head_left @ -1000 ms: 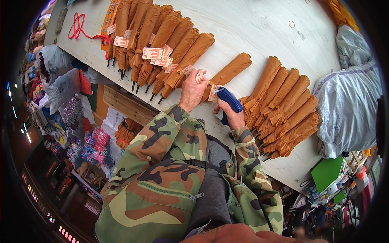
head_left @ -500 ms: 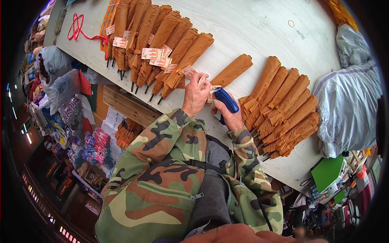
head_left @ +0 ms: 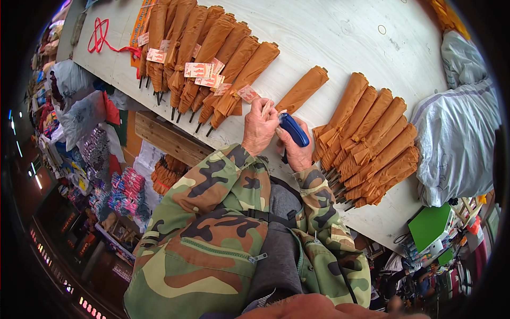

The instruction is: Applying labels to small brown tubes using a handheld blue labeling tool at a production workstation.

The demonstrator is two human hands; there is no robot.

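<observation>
In my right hand [head_left: 299, 151] is a dark blue stapler [head_left: 294, 131], gripped with its nose pointing at my left hand. My left hand [head_left: 259, 130] is closed, pinching a few small paper tags [head_left: 266, 109] that stick up between the fingers. A folded brown umbrella [head_left: 303, 89] lies just beyond both hands; its near end is hidden behind them. To the left is a row of folded brown umbrellas [head_left: 255, 74], several carrying red and white tags [head_left: 198, 70]. One such tag [head_left: 247, 94] lies close to my left fingertips. To the right rests another group of brown umbrellas [head_left: 372, 133].
A pale table [head_left: 372, 48] bears the umbrellas. A big white woven sack [head_left: 454, 143] stands at the right. Red ribbon [head_left: 100, 36] lies at the far left. Below the table's left edge are a wooden plank [head_left: 167, 139] and bagged goods [head_left: 79, 114].
My right hand and the stapler have shifted slightly left and closer to my left hand. The single umbrella has moved a little up and left at its far end.
</observation>
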